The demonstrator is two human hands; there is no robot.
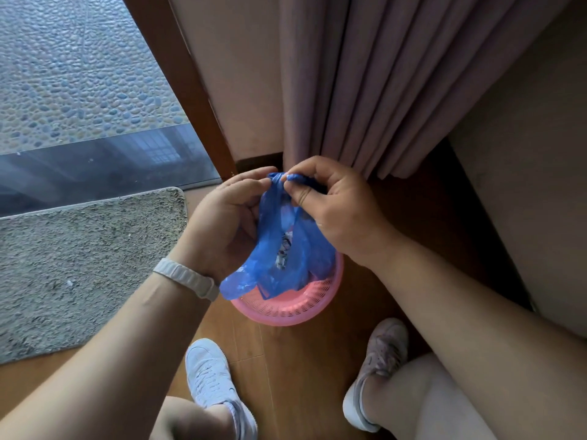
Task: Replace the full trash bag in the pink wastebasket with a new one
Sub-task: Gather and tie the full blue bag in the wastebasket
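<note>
A pink perforated wastebasket (295, 308) stands on the wooden floor between my feet. A blue trash bag (286, 249) rises out of it, with white rubbish showing through a gap in its top. My left hand (228, 223) pinches the bag's gathered top edge from the left, fingers curled. My right hand (333, 201) pinches the same gathered plastic from the right, thumb and forefinger on the bunched blue film. Both hands meet just above the basket. The bag's lower part is hidden inside the basket.
A grey shaggy mat (79, 265) lies to the left. Pink curtains (365, 90) hang right behind the basket, beside a brown wooden door frame (184, 90) and glass. My two sneakers (212, 376) stand close in front. A beige surface (524, 185) rises on the right.
</note>
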